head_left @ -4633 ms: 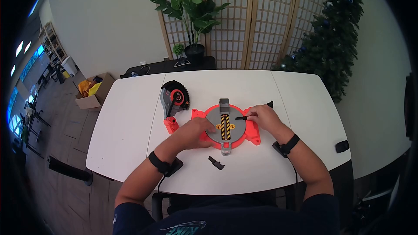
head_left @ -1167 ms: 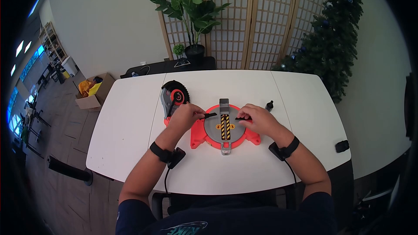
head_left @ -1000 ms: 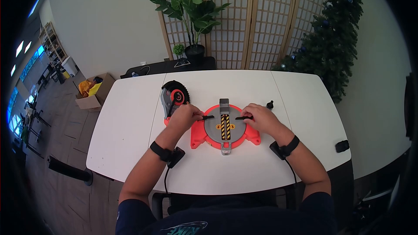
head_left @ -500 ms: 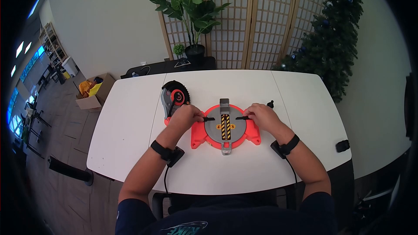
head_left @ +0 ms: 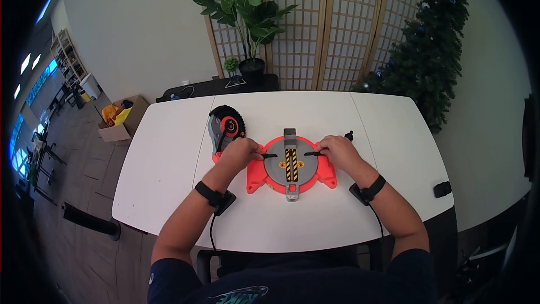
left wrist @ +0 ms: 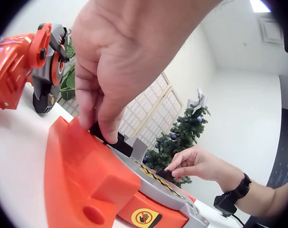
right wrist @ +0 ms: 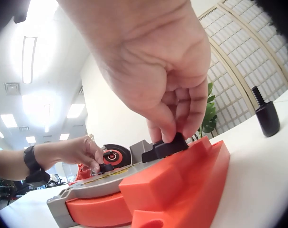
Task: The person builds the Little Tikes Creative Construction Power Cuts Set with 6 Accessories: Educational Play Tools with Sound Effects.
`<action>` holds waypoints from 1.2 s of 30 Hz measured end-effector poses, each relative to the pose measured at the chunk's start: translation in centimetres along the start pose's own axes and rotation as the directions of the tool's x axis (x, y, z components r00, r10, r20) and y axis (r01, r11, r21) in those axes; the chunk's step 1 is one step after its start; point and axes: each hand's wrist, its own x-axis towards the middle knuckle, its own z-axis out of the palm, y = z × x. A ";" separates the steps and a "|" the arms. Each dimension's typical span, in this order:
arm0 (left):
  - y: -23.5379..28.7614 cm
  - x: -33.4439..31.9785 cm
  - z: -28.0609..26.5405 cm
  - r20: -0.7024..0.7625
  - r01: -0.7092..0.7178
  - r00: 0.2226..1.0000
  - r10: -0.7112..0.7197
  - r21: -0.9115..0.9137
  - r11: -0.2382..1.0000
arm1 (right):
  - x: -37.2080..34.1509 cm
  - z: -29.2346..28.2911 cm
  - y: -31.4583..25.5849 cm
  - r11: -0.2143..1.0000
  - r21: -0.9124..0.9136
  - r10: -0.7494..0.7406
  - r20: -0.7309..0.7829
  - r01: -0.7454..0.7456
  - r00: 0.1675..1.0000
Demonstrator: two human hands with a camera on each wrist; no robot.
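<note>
The orange-red base with its round grey plate lies on the white table. On the left side of the plate, my left hand pinches a black piece, also seen as a black piece in the left wrist view. My right hand pinches a second black piece at the plate's right side; in the right wrist view this black piece sits at the base's edge. Between the two hands runs a yellow-and-black striped strip.
A grey and orange saw head with a black toothed disc stands behind my left hand. A black threaded knob stands beyond my right hand. A small black object lies at the table's right edge.
Earlier, the left black piece lay in front of the base; now my left hand holds it at the plate. Over the last half second both hands have barely moved.
</note>
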 end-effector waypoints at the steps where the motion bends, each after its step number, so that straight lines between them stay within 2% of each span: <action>1: -0.1 0.0 0.0 -0.005 -0.028 1.000 0.028 0.009 1.000 | 0.0 0.0 0.0 1.000 -0.001 -0.002 -0.002 0.002 1.000; 5: 0.0 0.1 -0.1 -0.001 -0.063 0.998 0.063 0.082 0.995 | -0.1 0.0 0.0 1.000 0.011 -0.027 -0.013 0.027 1.000; 11: 0.4 0.1 -0.3 0.030 -0.048 0.999 0.044 0.170 0.984 | -0.2 0.0 0.3 0.998 0.042 -0.051 -0.021 0.052 0.998; 15: 0.3 0.2 -0.3 0.024 -0.061 0.998 0.057 0.177 0.982 | -0.2 0.3 0.6 0.995 0.086 -0.049 -0.029 0.051 0.998; 17: 0.0 0.2 -0.2 0.007 -0.123 0.992 0.124 0.179 0.976 | -0.2 0.4 0.7 0.991 0.120 -0.047 -0.030 0.051 0.998; 20: 0.1 0.1 -0.3 0.003 -0.146 0.989 0.147 0.172 0.974 | -0.1 0.4 0.9 0.993 0.104 -0.060 -0.027 0.062 0.998; 23: 0.3 0.1 -0.3 0.015 -0.104 0.995 0.103 0.168 0.980 | -0.1 0.5 0.9 0.994 0.087 -0.062 -0.030 0.064 0.998; 36: 0.0 -0.3 0.1 0.001 -0.066 0.998 0.066 0.110 0.992 | -0.4 0.0 0.5 0.996 0.074 -0.047 -0.013 0.048 0.999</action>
